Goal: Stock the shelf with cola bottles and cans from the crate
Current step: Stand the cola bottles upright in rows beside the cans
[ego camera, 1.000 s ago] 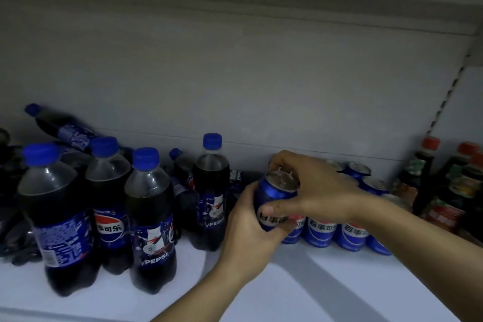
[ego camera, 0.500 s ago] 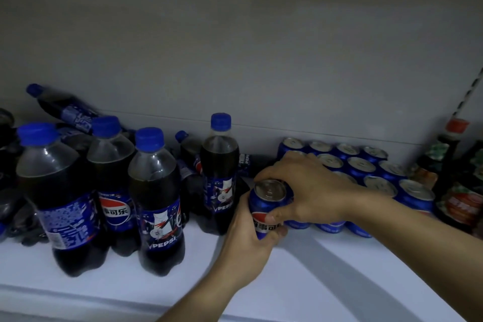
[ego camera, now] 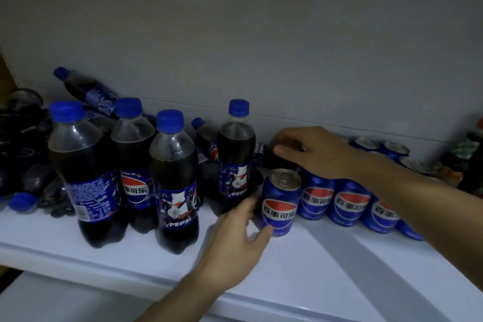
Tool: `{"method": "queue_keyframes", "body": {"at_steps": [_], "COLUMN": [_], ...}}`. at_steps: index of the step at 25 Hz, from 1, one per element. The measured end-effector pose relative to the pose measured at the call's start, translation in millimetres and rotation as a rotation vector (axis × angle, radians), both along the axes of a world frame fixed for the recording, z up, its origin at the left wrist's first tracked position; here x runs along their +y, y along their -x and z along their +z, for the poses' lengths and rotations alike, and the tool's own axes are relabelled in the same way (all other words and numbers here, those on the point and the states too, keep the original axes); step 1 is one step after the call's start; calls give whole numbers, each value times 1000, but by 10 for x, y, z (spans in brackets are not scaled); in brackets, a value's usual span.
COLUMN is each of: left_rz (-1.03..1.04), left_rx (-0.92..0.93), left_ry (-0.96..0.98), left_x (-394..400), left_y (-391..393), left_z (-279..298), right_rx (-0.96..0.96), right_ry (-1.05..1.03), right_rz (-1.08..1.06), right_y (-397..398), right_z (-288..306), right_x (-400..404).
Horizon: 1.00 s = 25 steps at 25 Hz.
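While the left hand (ego camera: pixel 235 238) grips an upright can (ego camera: pixel 280 201) on the shelf (ego camera: pixel 326 277); right hand (ego camera: pixel 313 151) relaxed, empty.

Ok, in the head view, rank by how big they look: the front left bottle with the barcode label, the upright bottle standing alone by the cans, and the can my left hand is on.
1. Barcode-label bottle, though it is nearer the camera.
2. Lone upright bottle.
3. Can at the left hand.

A shop aisle, at a stocked drinks shelf

Rows of identical cola cans (ego camera: pixel 349 204) and cola bottles (ego camera: pixel 173 180) are crowding the white shelf (ego camera: pixel 300 269) against its plain back panel, sauce bottles (ego camera: pixel 467 162) standing at the shelf's right end.
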<state>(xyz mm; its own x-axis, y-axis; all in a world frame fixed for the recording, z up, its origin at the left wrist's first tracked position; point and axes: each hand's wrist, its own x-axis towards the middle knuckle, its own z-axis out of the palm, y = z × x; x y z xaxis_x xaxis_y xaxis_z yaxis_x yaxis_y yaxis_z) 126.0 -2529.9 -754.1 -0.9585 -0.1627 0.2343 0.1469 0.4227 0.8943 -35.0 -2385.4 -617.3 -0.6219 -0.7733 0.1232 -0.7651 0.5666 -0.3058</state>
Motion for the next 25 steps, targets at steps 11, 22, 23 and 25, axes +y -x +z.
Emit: {"method": "queue_keyframes", "body": {"at_steps": [11, 22, 23, 25], "left_rz": [552, 533, 535, 529], "left_rx": [452, 232, 231, 219], "left_ry": [91, -115, -118, -150], "left_x": [98, -87, -96, -121], "left_y": [140, 552, 580, 640], "left_z": [397, 241, 236, 215], "right_rx": [141, 296, 314, 343], "right_ry": [-579, -642, -648, -650], "right_rz": [-63, -28, -25, -51], "right_y": [801, 603, 572, 546], "right_z": [-450, -420, -364, -266], "right_x": [-976, -1172, -1148, -1107]}}
